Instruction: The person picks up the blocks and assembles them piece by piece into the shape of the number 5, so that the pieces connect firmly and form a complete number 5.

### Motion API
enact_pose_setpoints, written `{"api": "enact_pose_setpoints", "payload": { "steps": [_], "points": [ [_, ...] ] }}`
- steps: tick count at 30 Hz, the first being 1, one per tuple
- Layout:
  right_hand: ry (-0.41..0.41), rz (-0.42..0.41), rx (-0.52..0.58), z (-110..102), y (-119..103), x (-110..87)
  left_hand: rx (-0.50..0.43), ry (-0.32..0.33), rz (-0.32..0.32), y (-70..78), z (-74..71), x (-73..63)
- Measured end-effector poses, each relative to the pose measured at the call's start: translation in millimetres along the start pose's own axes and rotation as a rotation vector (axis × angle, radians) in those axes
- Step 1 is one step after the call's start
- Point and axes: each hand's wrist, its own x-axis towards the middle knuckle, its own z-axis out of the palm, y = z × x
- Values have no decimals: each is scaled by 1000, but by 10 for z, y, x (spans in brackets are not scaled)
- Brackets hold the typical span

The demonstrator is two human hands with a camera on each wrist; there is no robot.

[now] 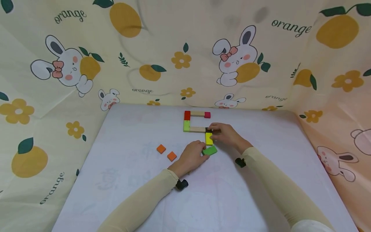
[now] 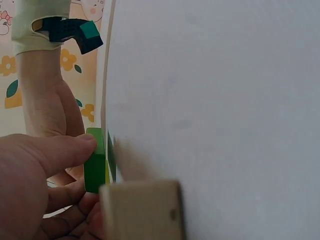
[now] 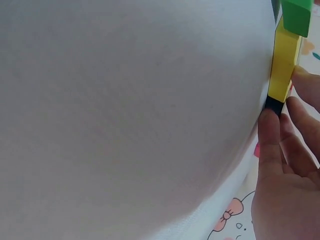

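My left hand pinches a green block between thumb and fingers, at a slant just below the near end of a yellow block. In the left wrist view the thumb lies on the green block. At the far end of the yellow block is a small black block. The right hand rests its fingertips against the black block, its thumb beside the yellow block. From the black block a plain wooden strip runs left to a lime block.
A red block sits beyond the lime one, joined by another wooden strip to a crimson block. Two orange squares lie left of my left hand. A plain wooden block looms near the left wrist camera. A printed cloth backs the white table.
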Motion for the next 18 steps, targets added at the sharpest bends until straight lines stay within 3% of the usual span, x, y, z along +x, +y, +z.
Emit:
{"api": "enact_pose_setpoints", "payload": {
  "steps": [8, 18],
  "points": [
    [-1, 8, 9, -8, -12, 2, 8, -15, -39, -12, -83, -15],
    [-15, -14, 35, -14, -14, -54, 71, -14, -34, -15, -86, -39]
  ]
}}
